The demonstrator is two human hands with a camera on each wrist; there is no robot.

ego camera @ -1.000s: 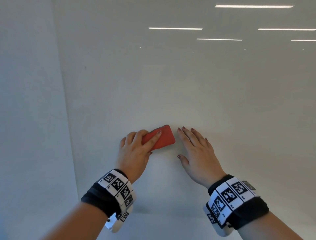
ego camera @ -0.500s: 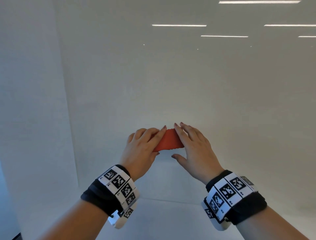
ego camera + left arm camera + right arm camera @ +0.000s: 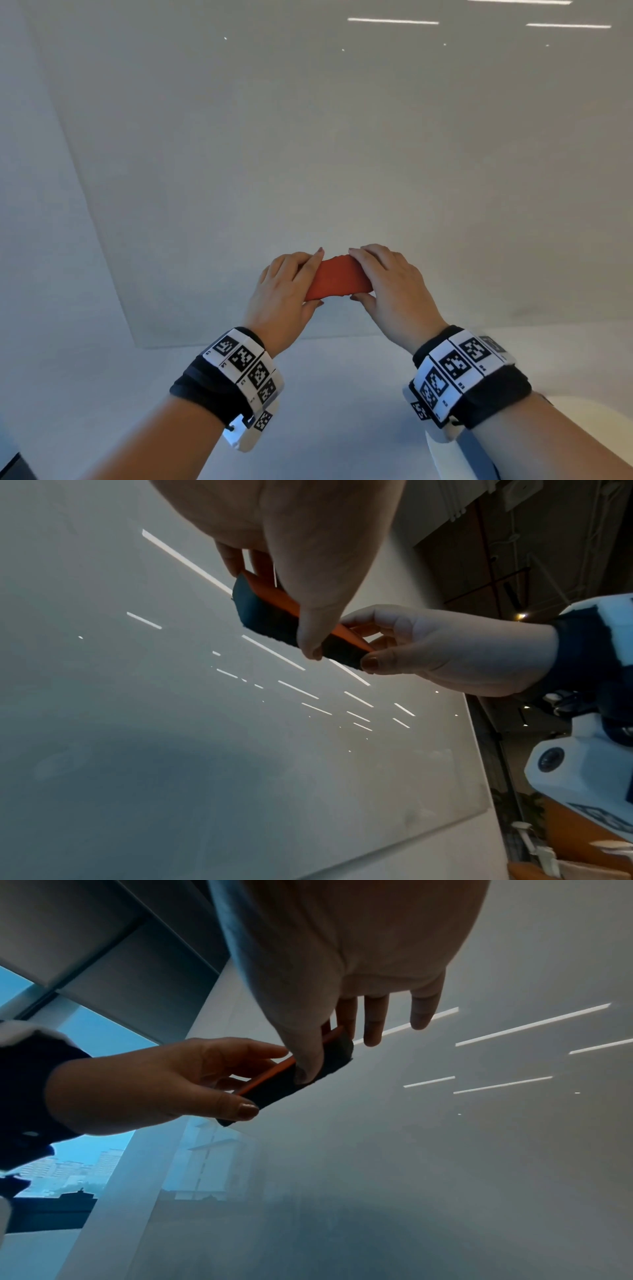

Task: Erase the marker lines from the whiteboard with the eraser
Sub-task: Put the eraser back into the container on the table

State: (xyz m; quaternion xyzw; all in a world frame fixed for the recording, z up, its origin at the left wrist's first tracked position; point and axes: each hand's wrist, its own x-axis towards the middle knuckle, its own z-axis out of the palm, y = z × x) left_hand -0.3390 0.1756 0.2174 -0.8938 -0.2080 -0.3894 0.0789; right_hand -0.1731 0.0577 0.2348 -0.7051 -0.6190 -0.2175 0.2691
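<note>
In front of the whiteboard (image 3: 342,154), low and near its bottom edge, both hands hold the eraser (image 3: 337,279) clear of the surface: the left hand (image 3: 284,291) pinches one end between thumb and curled fingers, and the right hand (image 3: 394,284) grips the other end the same way. This looks like a handover or a regrip, and to do it well one hand should take a full hold along the long sides, thumb on one edge and fingers on the other, before the other lets go, with the dark pad turned flat toward the board so the next stroke lands evenly. The eraser is a flat oblong block with a red-orange back and a dark felt pad (image 3: 270,615) underneath, its edge slightly fuzzy. From the wrist views the pad faces the board but does not touch it. I can make out no marker lines on the glossy board, only reflected ceiling lights (image 3: 393,21).
</note>
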